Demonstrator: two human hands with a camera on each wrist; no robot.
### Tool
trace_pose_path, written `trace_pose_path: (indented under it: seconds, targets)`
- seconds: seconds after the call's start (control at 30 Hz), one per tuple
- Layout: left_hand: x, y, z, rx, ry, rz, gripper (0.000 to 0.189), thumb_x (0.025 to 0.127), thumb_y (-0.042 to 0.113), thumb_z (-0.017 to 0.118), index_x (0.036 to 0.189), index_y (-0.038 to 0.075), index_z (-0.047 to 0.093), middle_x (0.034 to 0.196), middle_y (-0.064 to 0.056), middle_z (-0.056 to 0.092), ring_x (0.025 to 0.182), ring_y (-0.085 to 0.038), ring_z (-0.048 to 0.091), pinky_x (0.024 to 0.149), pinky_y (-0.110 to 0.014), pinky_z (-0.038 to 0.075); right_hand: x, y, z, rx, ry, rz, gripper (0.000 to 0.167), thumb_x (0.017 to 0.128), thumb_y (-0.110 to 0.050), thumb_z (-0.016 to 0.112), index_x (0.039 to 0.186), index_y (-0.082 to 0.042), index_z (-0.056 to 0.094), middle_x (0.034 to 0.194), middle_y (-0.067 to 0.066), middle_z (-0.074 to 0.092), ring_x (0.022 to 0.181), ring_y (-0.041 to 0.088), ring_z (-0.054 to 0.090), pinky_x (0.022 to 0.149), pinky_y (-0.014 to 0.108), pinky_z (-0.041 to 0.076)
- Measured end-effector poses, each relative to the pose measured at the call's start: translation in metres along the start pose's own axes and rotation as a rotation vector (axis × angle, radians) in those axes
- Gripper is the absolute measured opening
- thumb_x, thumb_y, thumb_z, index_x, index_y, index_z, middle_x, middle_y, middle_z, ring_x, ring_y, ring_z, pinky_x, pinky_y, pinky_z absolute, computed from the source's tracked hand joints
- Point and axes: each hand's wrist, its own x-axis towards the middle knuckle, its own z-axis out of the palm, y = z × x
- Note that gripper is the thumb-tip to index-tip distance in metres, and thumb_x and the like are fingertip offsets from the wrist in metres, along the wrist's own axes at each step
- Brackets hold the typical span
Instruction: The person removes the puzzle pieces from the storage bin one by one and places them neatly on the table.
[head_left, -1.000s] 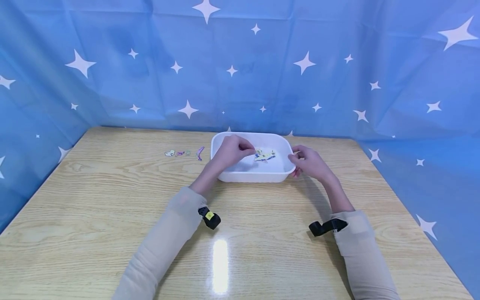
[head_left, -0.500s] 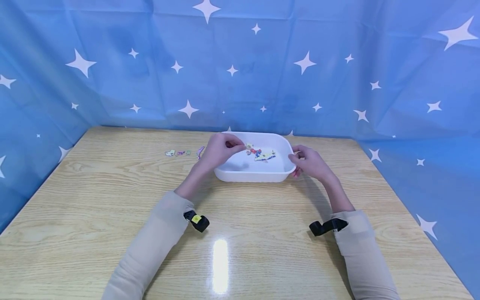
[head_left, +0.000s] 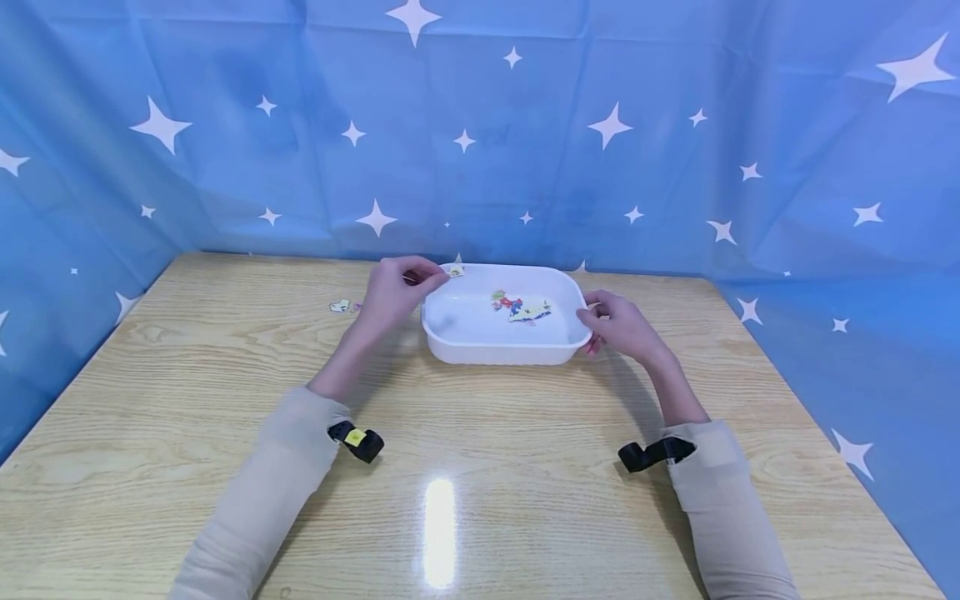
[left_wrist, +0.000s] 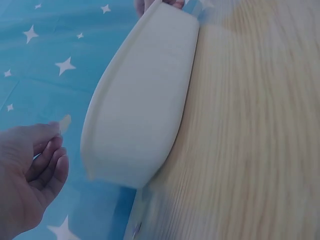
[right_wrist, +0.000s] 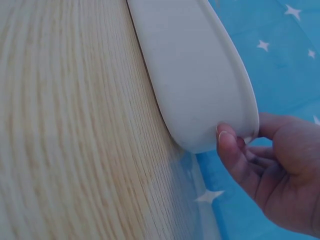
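Note:
My left hand (head_left: 397,287) is raised by the left end of a white plastic tub (head_left: 502,355). Between thumb and fingertips it pinches a small, pale flat cutout like a sticker (head_left: 456,271), which also shows at the fingertips in the left wrist view. On the tub's floor lie a red, blue and green sticker-like cutout (head_left: 507,302) and a yellowish one with a dark edge (head_left: 529,312). My right hand (head_left: 618,325) grips the tub's right end; in the right wrist view the thumb and fingers (right_wrist: 232,150) hold its rim and wall.
Left of the tub, a pale cutout (head_left: 340,306) and part of a purple one (head_left: 357,307) lie on the wooden table (head_left: 525,467); my left hand and wrist hide the spot beside them. A blue star-patterned cloth (head_left: 480,167) hangs behind the table's back edge.
My left hand has moved left out of the tub with the pale cutout, uncovering the red and blue one inside. It now covers some cutouts on the table. My right hand stays put.

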Motion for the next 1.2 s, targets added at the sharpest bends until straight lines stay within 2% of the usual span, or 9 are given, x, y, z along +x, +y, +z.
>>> trace_pose_path:
  seconds: [0.2,0.43,0.57,0.87,1.2]
  targets:
    - [-0.006,-0.008,-0.022,0.023,0.034,-0.002,0.016,0.092,0.018,0.076,0.097,0.003,0.078,0.089,-0.009,0.075,0.074,-0.016,0.065,0.061,-0.020,0.050,-0.002,-0.003,0.000,0.001,-0.002,-0.006,0.046,0.105,-0.017,0.054,0.141,0.010,0.043,0.091,0.021,0.061,0.062,0.027,0.068,0.063,0.049,0.060]
    - [-0.014,-0.024,-0.049,0.066,0.082,0.007,0.017,0.091,0.017,0.077,0.097,0.000,0.078,0.091,-0.013,0.075,0.073,-0.010,0.064,0.064,-0.017,0.049,-0.002,-0.003,0.001,-0.004,0.002,-0.011,0.046,0.105,-0.017,0.054,0.141,0.010,0.043,0.091,0.021,0.061,0.061,0.026,0.068,0.063,0.049,0.060]
    - [-0.020,-0.031,-0.064,0.109,0.101,-0.031,0.018,0.091,0.019,0.077,0.097,0.002,0.078,0.091,-0.012,0.075,0.073,-0.009,0.064,0.062,-0.017,0.049,-0.001,-0.001,0.001,0.005,0.003,-0.005,0.045,0.105,-0.016,0.053,0.141,0.010,0.043,0.091,0.021,0.062,0.061,0.025,0.068,0.063,0.048,0.060]
    - [-0.031,-0.045,-0.090,0.163,0.108,-0.128,0.026,0.095,0.027,0.073,0.102,0.003,0.077,0.093,-0.011,0.074,0.078,-0.011,0.063,0.067,-0.018,0.049,0.000,0.000,0.000,0.014,0.005,0.003,0.046,0.106,-0.015,0.052,0.143,0.010,0.041,0.092,0.023,0.062,0.061,0.024,0.069,0.064,0.049,0.060]
    - [-0.038,-0.059,-0.118,0.225,0.090,-0.204,0.022,0.096,0.022,0.071,0.103,0.001,0.075,0.095,-0.013,0.073,0.079,-0.014,0.061,0.066,-0.017,0.048,-0.002,-0.002,0.000,0.028,-0.006,0.008,0.049,0.106,-0.017,0.052,0.144,0.010,0.040,0.095,0.022,0.062,0.062,0.025,0.069,0.065,0.050,0.060]
